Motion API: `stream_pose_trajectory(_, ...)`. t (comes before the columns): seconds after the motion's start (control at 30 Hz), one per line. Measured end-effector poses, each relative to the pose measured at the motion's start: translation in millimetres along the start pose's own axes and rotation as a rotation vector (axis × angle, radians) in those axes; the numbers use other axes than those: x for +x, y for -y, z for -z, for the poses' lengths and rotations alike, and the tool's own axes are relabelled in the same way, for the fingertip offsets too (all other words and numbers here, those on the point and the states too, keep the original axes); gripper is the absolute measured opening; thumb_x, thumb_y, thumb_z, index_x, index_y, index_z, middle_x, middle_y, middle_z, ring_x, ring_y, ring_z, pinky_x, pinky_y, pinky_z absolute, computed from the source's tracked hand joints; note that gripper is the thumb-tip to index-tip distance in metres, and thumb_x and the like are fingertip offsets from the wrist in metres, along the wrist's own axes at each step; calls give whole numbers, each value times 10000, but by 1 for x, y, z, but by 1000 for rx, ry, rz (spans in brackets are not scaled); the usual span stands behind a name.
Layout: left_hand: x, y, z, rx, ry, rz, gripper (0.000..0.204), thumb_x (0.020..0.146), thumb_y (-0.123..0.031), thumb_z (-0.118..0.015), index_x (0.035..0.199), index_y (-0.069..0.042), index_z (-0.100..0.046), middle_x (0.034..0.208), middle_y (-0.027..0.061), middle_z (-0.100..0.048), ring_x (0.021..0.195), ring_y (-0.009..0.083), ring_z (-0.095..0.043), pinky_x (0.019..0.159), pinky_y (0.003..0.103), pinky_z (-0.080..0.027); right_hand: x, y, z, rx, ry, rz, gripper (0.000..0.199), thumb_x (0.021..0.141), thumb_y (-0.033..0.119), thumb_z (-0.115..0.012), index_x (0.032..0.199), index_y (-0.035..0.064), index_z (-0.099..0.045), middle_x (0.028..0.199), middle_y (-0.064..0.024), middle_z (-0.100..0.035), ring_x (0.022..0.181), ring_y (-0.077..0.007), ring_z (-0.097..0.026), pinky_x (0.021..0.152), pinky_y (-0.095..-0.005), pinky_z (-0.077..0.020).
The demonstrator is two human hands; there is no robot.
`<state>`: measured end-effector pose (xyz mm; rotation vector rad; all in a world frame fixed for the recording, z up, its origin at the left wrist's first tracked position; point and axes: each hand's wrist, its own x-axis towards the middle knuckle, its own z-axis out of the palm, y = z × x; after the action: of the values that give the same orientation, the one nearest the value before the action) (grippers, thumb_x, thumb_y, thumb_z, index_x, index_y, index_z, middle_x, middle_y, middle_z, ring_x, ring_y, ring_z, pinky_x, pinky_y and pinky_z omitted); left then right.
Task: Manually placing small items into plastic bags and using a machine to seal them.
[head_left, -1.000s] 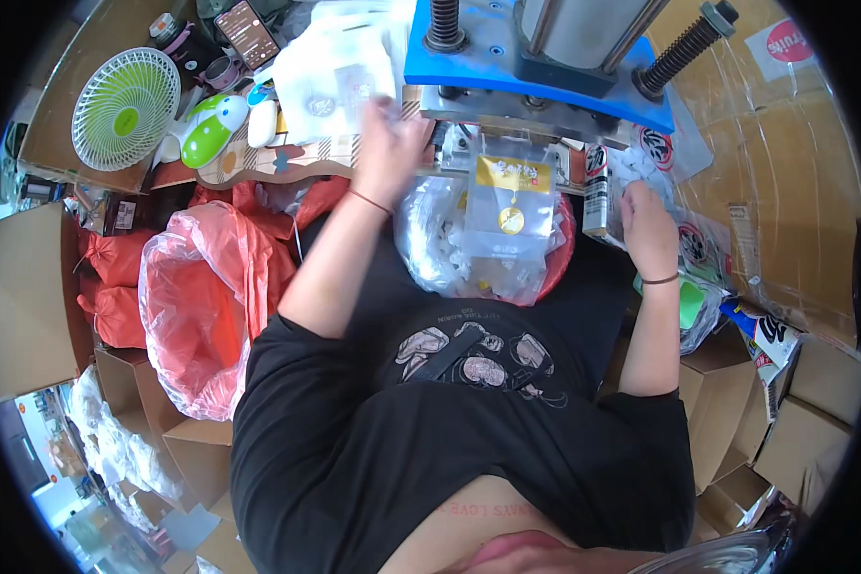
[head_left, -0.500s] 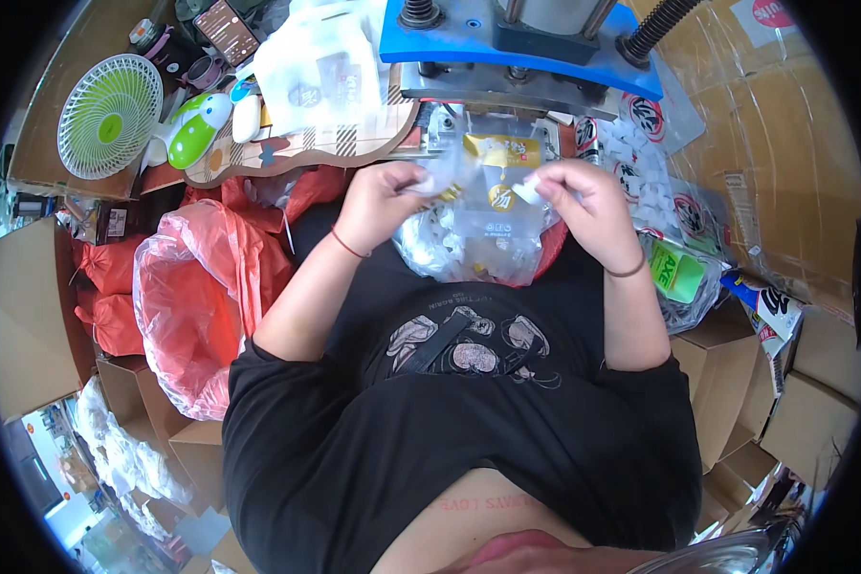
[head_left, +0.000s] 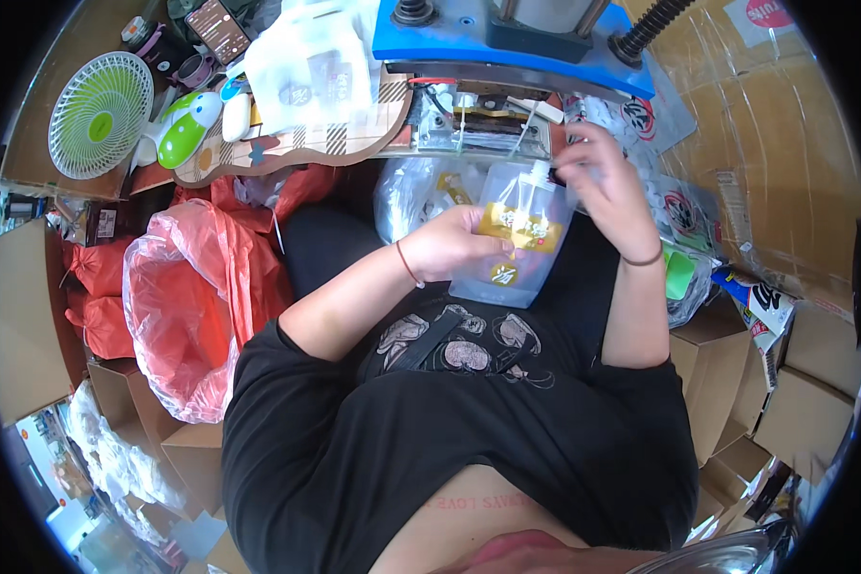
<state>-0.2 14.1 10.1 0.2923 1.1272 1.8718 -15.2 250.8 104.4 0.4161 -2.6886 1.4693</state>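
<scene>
My left hand [head_left: 464, 247] is closed on the side of a clear plastic spout pouch [head_left: 531, 258], its thumb lying over the front. The pouch carries a gold printed band and a round gold mark. It leans over my lap with its white spout [head_left: 540, 172] at the top right corner. My right hand [head_left: 593, 172] is raised beside that spout. Its fingers are bent and blurred, and I cannot make out whether they touch the spout or hold anything. Beyond the pouch, a clear bag [head_left: 416, 196] with more gold-printed plastic sits at my lap's far edge.
A blue-topped press [head_left: 507, 43] with springs stands ahead, metal bars [head_left: 493, 120] under it. At left are a red bag-lined bin [head_left: 177, 316], a green and white fan [head_left: 100, 120] and a wavy-edged board [head_left: 354, 139]. Cardboard boxes [head_left: 717, 373] stand at right.
My left hand has come down and right, now gripping the pouch by its side. The pouch is tilted, spout to the upper right. My right hand has risen slightly, near the spout.
</scene>
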Motion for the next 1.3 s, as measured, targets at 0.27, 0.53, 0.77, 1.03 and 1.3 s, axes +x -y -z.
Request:
stream_pose_trajectory(0.27,41,-42,48,-152,-256,-17,336,914,-99,-687,1211,37,-605,1063,112,-709,919,163,-688,843,288,-545,-26,-44,6,-24,-215,-108,251,948,128,-617,1156,17,-529,949,-70,-570,907,-141,-544,891,-269,-431)
stream_pose_trajectory(0.53,-13,-67,108,735,-1027,-468,482,912,-247,-700,1288,-7,-518,967,175,-697,911,279,-696,782,344,-542,-41,-19,3,-133,-70,-130,184,930,135,-636,1051,6,-585,910,-95,-635,828,-227,-623,778,-340,-495)
stream_pose_trajectory(0.77,-64,-43,138,936,-850,-416,394,885,-197,-719,1226,-22,-628,881,119,-701,861,219,-690,782,305,-530,-20,-24,-24,-308,-108,21,199,891,161,-712,1021,28,-641,918,-151,-667,811,-303,-645,726,-340,-503)
stream_pose_trajectory(1.03,-45,-41,48,786,-488,-205,198,944,-148,-671,1054,13,-707,909,50,-713,844,79,-640,758,241,-511,14,10,-51,-21,-42,306,221,922,227,-699,971,16,-653,863,-99,-660,773,-246,-620,704,-325,-480)
stream_pose_trajectory(1.3,-18,-19,-1,123,-115,-5,182,924,-114,-680,1062,1,-709,921,32,-725,808,84,-655,747,238,-527,16,-4,-16,-114,129,197,243,990,231,-594,1061,8,-660,894,-82,-663,849,-232,-622,774,-339,-476)
